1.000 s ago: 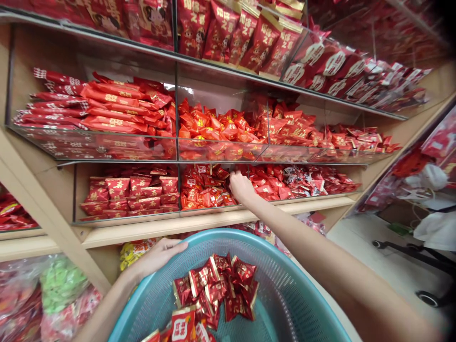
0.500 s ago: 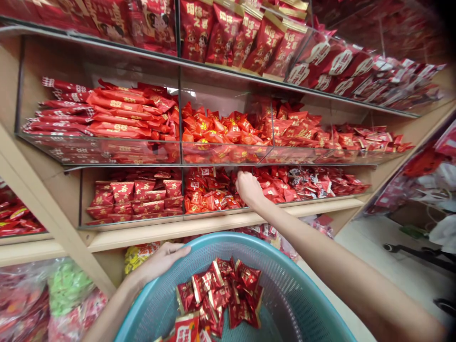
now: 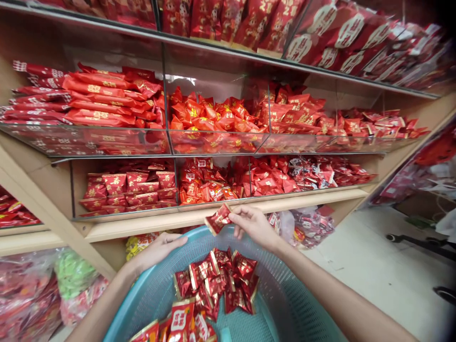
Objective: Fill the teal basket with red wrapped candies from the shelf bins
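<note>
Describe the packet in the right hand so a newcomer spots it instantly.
Find the blue-green basket at bottom centre, with the left hand at its rim. At the basket's far rim, the right hand pinches one small red packet at its right end. Unlike the similar wrapped pieces piled inside, it is held up, alone.

Packets (image 3: pixel 216 285) lie in a basket (image 3: pixel 285 308) before shelves (image 3: pixel 131 230).

Right grip (image 3: pixel 255 227) in fingertip pinch
</note>
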Tool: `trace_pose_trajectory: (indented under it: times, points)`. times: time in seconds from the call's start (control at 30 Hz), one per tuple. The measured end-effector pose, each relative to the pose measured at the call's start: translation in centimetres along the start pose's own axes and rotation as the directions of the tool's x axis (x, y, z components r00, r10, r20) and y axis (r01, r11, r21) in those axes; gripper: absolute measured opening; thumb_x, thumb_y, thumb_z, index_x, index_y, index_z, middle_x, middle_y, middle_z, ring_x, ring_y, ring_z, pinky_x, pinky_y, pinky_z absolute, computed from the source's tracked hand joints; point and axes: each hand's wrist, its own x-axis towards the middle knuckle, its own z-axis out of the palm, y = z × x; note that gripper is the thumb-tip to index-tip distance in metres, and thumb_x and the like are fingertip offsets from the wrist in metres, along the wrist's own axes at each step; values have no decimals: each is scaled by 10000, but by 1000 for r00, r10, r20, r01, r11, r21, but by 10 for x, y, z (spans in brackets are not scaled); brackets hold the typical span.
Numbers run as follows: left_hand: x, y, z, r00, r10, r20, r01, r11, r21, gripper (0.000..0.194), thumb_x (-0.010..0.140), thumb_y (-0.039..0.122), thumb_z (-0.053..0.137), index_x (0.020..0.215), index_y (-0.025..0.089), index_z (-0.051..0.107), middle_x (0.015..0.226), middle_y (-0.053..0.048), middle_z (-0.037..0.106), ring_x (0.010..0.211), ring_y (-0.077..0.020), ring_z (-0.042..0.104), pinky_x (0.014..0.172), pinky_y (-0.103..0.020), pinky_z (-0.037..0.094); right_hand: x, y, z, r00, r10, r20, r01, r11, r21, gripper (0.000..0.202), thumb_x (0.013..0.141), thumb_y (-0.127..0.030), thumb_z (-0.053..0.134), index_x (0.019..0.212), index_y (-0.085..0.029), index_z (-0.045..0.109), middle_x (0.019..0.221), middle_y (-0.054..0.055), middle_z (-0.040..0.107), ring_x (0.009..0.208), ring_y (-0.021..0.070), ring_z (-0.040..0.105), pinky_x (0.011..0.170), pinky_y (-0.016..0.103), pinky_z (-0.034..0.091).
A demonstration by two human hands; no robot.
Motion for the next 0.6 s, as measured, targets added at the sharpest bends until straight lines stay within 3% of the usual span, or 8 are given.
trace_pose_trajectory:
  times: [0.13,0.27,0.43,0.6]
  points:
    - [-1,4,0,999,-39,1,39,999,2,410,770,492,504,874,130,666,828,-49,674,690,-163,571,639,-235,428,-6,15,3,983,19,180,-18,1000,-6,299,725,-427,594,767,-137,533,533,-15,587,435,90,538,436,201,441]
    - [-1,5,-1,999,-50,-1,50,999,14,410,756,498,517,862,132,667,787,-39,666,661,-151,558,620,-225,422,-10,31,4,966,60,251,-50,998,-46,235,747,-357,577,788,-127,548,608,17,620,552,107,588,566,244,480]
    - [0,4,-2,998,-59,1,59,998,22,418,749,505,519,872,133,664,779,-35,655,660,-151,549,624,-229,420,-10,42,6,935,-129,330,165,983,-85,53,703,-149,567,754,-138,576,806,34,608,726,114,582,663,245,454]
    - [0,7,-1,997,-71,-13,71,996,45,428,748,515,514,835,120,652,742,-34,637,632,-140,527,597,-221,403,-11,41,6,907,-207,367,288,941,-180,118,694,-62,524,706,-142,609,854,43,579,778,115,560,658,224,433]
